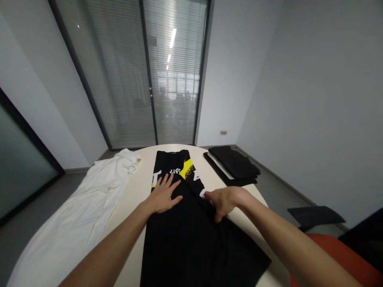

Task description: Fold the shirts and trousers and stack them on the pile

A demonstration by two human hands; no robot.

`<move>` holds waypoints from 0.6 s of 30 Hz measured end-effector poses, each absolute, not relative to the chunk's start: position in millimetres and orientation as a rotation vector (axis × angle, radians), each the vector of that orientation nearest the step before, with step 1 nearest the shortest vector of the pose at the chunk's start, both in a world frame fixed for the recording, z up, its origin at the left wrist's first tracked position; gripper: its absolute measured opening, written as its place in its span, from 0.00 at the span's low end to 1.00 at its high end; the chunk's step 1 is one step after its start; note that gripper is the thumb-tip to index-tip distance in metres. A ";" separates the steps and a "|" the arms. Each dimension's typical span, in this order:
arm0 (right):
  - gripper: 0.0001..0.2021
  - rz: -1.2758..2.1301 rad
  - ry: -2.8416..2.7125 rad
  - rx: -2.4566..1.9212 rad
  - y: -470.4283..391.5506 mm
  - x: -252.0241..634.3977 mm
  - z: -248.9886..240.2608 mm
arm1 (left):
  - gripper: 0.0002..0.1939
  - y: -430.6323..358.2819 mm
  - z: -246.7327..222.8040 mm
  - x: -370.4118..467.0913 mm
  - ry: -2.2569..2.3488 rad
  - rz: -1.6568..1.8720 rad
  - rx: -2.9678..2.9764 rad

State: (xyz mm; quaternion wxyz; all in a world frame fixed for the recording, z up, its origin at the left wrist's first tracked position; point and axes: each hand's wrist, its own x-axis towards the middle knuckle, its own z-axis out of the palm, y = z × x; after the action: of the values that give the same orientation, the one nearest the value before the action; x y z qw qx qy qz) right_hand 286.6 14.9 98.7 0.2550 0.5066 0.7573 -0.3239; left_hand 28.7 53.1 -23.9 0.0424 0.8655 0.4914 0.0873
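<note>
A black printed T-shirt (179,235) lies lengthwise on the table, its sides folded inward at the far end. White lettering and a yellow patch show there, and a sleeve-like flap spreads toward the lower right. My left hand (163,195) rests flat on the cloth with its fingers spread, just below the lettering. At the right edge of the fold, my right hand (221,201) has its fingers curled in and closed on the black fabric. The near end of the T-shirt runs out of view at the bottom.
The pale rounded table (140,167) carries a loose white garment (80,211) along its left side. A stack of folded dark clothes (233,163) sits at the back right. An orange chair (338,255) with a black armrest (317,215) stands close on the right.
</note>
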 end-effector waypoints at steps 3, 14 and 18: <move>0.30 -1.086 2.000 1.325 6.9 294.8 101.4 | 0.41 52.0 -23.2 29.3 1.512 0.254 2.652; 0.26 -0.708 2.191 1.269 -9.3 281.6 106.1 | 0.34 40.6 -3.2 36.8 1.186 0.318 2.875; 0.18 -0.875 2.005 1.219 -13.1 281.0 95.0 | 0.32 39.0 -0.3 37.4 1.156 0.305 2.846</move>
State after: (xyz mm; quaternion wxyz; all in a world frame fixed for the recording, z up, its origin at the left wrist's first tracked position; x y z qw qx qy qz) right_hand 281.0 -13.1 95.0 0.3136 0.4621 0.7603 -0.3317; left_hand 37.4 39.0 -0.3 0.0274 0.9216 0.3744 0.0987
